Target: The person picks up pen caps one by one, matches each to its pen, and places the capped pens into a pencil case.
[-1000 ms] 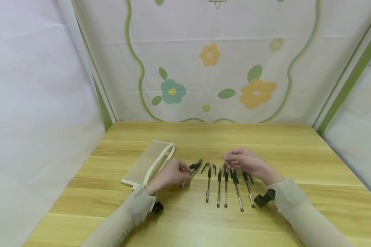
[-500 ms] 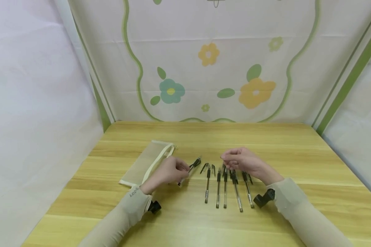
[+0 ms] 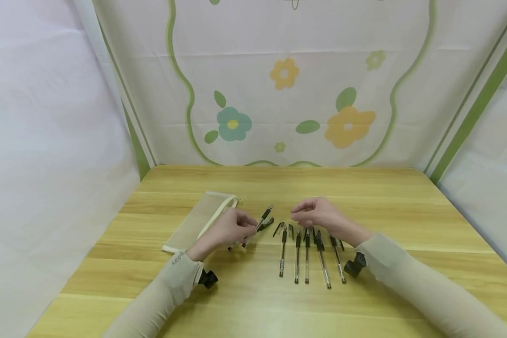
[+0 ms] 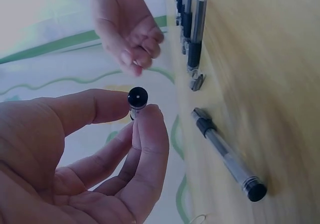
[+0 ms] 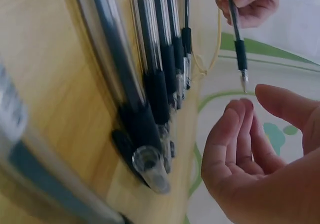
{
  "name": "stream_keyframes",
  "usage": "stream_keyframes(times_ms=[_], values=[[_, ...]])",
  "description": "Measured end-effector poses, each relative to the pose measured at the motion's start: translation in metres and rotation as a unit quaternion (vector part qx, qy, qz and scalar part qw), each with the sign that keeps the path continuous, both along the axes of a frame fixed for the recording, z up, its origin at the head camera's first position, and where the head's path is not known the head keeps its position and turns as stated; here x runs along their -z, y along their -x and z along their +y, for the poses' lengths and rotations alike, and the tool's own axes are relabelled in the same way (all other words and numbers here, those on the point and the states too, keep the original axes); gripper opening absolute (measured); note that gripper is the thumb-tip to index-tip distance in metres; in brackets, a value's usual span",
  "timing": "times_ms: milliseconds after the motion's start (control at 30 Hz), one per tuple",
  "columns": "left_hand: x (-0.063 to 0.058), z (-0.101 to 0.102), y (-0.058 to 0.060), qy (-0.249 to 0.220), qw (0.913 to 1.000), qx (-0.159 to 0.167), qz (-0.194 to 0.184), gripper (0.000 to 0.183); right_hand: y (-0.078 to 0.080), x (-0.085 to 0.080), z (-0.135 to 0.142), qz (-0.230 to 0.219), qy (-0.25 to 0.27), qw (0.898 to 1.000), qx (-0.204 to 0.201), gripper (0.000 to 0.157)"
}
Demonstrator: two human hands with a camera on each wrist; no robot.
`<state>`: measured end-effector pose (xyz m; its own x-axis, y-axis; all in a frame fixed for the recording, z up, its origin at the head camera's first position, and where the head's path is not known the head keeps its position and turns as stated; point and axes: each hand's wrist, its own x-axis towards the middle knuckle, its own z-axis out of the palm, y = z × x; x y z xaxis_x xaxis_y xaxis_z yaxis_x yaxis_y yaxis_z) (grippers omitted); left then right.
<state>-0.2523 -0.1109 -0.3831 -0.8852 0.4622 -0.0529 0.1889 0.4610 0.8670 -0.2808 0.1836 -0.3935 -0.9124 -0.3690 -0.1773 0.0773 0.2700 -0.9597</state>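
Observation:
In the head view my left hand (image 3: 232, 228) pinches a clear gel pen with a black grip (image 3: 265, 214) between thumb and fingers, lifted and tilted with its bare tip up. The left wrist view shows that pen's black end (image 4: 138, 97) between the fingertips. A second, capped pen (image 4: 225, 154) lies on the table below this hand. My right hand (image 3: 321, 217) hovers above the row of pens, fingers bent and thumb apart; nothing shows between them in the right wrist view. Several uncapped pens (image 3: 282, 256) lie side by side, with black caps (image 3: 291, 231) near their tips.
A beige mesh zip pouch (image 3: 194, 220) lies flat behind and left of my left hand. The wooden table (image 3: 253, 310) meets a white flowered cloth wall (image 3: 287, 112) at the back. White cloth sides stand left and right.
My left hand has raised its pen away from the capped pen beside it. My right hand has shifted left, towards the held pen. The pens in the row stay put.

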Motion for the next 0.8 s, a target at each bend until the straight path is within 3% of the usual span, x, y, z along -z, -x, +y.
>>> stream_keyframes(times_ms=[167, 367, 600, 800], values=[[-0.004, -0.002, 0.0, -0.015, 0.9997, -0.013, -0.014, 0.019, 0.003, 0.007, -0.008, -0.006, 0.006, 1.0, 0.022, 0.046], [-0.012, -0.005, -0.001, -0.035, 0.9993, -0.012, -0.007, 0.02, 0.002, 0.01, -0.016, 0.02, -0.038, 0.999, 0.033, 0.044], [-0.022, -0.007, -0.004, -0.046, 0.9985, -0.022, -0.021, 0.021, 0.0, 0.008, -0.026, 0.037, -0.049, 0.998, 0.021, 0.044], [-0.023, -0.008, -0.005, -0.057, 0.9978, -0.018, -0.028, 0.019, 0.0, 0.013, -0.028, 0.063, -0.066, 0.996, 0.003, 0.044]])
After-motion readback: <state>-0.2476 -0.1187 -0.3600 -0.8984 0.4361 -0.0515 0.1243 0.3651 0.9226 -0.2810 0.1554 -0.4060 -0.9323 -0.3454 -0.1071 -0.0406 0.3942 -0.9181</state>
